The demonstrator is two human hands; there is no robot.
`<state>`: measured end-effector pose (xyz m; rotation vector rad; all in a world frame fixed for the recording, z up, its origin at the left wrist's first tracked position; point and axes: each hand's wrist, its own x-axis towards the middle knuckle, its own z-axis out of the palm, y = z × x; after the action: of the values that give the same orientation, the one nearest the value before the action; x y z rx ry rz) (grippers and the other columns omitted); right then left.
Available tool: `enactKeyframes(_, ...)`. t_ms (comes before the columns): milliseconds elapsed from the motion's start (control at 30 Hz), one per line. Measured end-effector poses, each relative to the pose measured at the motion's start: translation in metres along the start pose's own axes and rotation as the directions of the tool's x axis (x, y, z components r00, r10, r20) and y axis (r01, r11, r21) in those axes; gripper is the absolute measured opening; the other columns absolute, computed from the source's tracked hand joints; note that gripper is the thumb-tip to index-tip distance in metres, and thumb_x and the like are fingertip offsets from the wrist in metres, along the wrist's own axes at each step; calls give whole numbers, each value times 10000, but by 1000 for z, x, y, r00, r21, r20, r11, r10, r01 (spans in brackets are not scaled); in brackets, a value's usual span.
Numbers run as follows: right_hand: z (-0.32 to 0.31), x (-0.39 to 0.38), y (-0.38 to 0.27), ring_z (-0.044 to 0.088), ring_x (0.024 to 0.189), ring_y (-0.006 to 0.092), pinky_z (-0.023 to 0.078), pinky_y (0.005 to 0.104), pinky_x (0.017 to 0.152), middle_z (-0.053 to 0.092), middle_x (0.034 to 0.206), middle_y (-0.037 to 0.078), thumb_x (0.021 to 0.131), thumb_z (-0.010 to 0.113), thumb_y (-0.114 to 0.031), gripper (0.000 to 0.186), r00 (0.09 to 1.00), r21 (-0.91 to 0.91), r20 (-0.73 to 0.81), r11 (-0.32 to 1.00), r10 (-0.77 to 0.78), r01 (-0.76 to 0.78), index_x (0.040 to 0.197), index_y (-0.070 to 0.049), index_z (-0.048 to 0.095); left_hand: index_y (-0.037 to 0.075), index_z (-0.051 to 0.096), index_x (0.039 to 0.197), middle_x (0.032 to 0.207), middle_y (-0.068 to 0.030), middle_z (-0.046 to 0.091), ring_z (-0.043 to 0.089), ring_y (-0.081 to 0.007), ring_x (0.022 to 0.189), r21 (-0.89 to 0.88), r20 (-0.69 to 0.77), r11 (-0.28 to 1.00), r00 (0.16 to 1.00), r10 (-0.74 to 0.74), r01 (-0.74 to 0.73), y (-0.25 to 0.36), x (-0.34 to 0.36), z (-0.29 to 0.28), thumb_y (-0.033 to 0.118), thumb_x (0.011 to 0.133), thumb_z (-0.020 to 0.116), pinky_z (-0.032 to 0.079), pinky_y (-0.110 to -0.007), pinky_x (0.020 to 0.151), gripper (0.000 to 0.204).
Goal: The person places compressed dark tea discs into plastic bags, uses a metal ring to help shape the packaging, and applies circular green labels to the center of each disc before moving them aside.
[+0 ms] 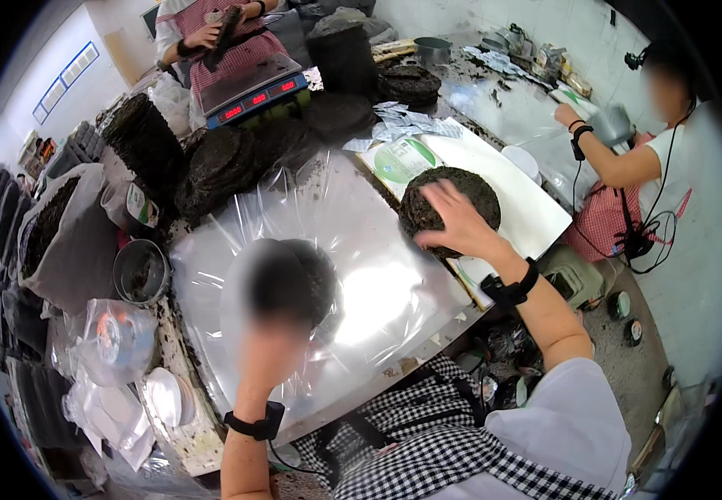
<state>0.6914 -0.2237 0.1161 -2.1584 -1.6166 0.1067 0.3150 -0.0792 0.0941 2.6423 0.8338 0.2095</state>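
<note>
My right hand lies spread over a round dark cake that looks like dried seaweed; its fingertips rest on the top. This cake sits on white paper packages to the right of a clear plastic sheet or bag. On the plastic lies another dark round cake, partly smeared out. My left hand reaches to the near side of that cake, but a blur hides its fingers, so its grip does not show.
Tall dark stacks and a blue scale stand beyond the plastic. A metal pot and bagged round labels are at left. One co-worker holds a dark piece behind the scale; another works at right.
</note>
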Motion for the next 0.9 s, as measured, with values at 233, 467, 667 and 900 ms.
enactKeyframes(233,58,-36,95,246,1386,441,251,610,1080,245,1521,221,739,763,-408,992,984,-386,175,921,28,43,1514,-172,191,135,567,1282,1110,-111,631,584,-288,1051,98,-74,991,992,99,-91,8,-1,26,414,766,717,258,-571,1078,605)
enactKeyframes(467,-23,-2,75,554,1093,256,417,365,965,587,1219,192,847,656,-252,550,986,353,-41,925,164,-139,1315,-18,487,240,474,1394,1511,-100,326,314,-248,1386,370,-66,886,944,325,-279,33,-5,62,343,767,693,214,-595,1097,673)
enactKeyframes(667,-51,15,-89,560,902,139,463,303,844,639,983,55,881,649,-238,415,998,689,-64,723,-7,49,1197,19,571,175,476,1390,1516,-62,344,246,-228,1430,543,-79,769,891,447,-338,18,-12,79,283,864,532,174,-554,1129,540)
enactKeyframes(900,105,18,-171,438,1275,388,355,506,1041,465,1383,182,674,785,-322,828,659,-328,214,582,-721,744,1375,-56,433,46,658,981,1179,-124,618,581,-254,1115,24,-364,855,792,490,-518,11,-27,73,95,796,623,459,-384,961,194)
